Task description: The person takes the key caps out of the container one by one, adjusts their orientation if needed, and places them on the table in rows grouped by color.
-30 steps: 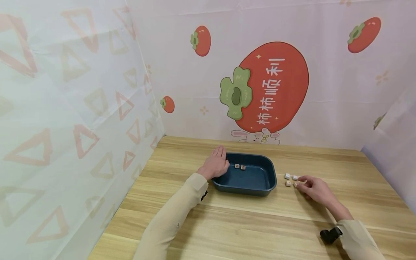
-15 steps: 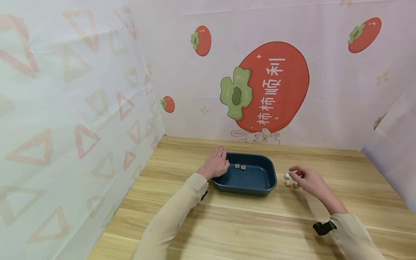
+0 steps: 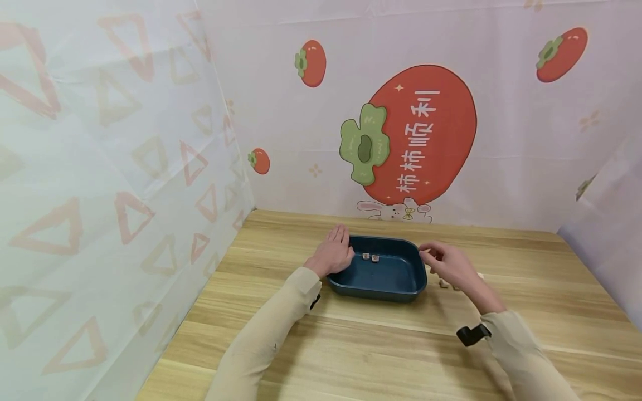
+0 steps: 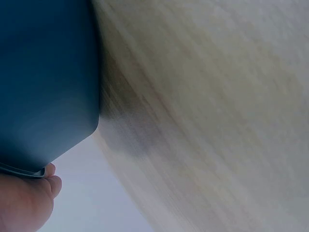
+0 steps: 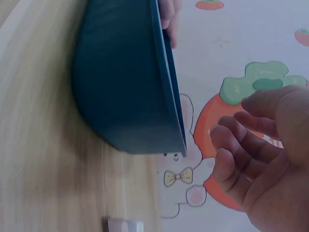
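Observation:
A dark blue rectangular tray [image 3: 383,292] stands on the table, with two small marked cubes [image 3: 370,257] on its floor. My left hand [image 3: 331,253] rests over the tray's left end, fingers straight along the rim. The left wrist view shows the palm [image 4: 24,203] against that rim. My right hand [image 3: 448,264] is raised at the tray's right rim, thumb and index finger drawn together in a pinch on a small cube that the fingers hide. Beneath this hand lie more small cubes [image 3: 443,283], partly covered by it; one pale cube [image 5: 124,225] shows in the right wrist view.
The wood-grain table [image 3: 361,356] meets a printed back cloth [image 3: 301,195] just behind the tray. Another cloth [image 3: 190,267] with triangle prints borders the table's left side. A black wrist device [image 3: 473,335] sits below my right hand.
My right hand has lifted from the group of small cubes and moved left to the tray's right rim in a pinching pose. The left hand and tray stay in place.

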{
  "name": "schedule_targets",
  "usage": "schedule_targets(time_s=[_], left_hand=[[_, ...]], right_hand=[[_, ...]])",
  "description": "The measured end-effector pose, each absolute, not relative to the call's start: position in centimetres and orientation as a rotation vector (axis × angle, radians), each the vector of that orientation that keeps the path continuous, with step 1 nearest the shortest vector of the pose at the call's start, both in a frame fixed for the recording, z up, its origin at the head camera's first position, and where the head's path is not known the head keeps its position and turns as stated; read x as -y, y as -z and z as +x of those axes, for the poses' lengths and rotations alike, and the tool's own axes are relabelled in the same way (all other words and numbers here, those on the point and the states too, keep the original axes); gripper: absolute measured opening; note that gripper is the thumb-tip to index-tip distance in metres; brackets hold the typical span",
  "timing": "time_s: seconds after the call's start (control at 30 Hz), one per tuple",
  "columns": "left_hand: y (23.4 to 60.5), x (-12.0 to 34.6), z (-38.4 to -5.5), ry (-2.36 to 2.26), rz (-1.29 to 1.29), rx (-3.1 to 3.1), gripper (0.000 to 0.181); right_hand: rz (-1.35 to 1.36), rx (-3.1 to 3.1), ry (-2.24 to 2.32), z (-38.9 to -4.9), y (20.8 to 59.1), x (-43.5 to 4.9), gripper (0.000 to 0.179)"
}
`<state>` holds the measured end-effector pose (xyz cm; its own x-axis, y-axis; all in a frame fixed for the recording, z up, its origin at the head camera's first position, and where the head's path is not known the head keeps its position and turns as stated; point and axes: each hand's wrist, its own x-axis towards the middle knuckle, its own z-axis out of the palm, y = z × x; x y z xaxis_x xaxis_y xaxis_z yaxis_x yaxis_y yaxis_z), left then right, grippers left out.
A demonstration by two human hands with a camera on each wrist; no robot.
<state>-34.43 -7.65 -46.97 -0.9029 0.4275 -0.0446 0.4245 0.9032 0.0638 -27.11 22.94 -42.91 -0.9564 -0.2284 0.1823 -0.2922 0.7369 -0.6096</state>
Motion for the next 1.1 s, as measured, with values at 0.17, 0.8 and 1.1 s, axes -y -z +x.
schedule_targets(time_s=[0.17, 0.8, 1.1], left_hand=[[47.0, 7.6, -34.4, -0.083, 0.67, -3.004, 0.063], [47.0, 7.6, -34.4, -0.073, 0.661, -2.993, 0.064], [46.8, 7.6, -34.4, -0.081, 0.67, -2.993, 0.063]], right_hand=[[0.455, 2.845, -1.054, -27.8, 42.8, -21.5, 0.031], [0.599, 2.88, -1.034, -30.9, 45.0, -17.5, 0.026], [0.577, 3.0, -1.038, -32.1, 46.2, -16.1, 0.033]])
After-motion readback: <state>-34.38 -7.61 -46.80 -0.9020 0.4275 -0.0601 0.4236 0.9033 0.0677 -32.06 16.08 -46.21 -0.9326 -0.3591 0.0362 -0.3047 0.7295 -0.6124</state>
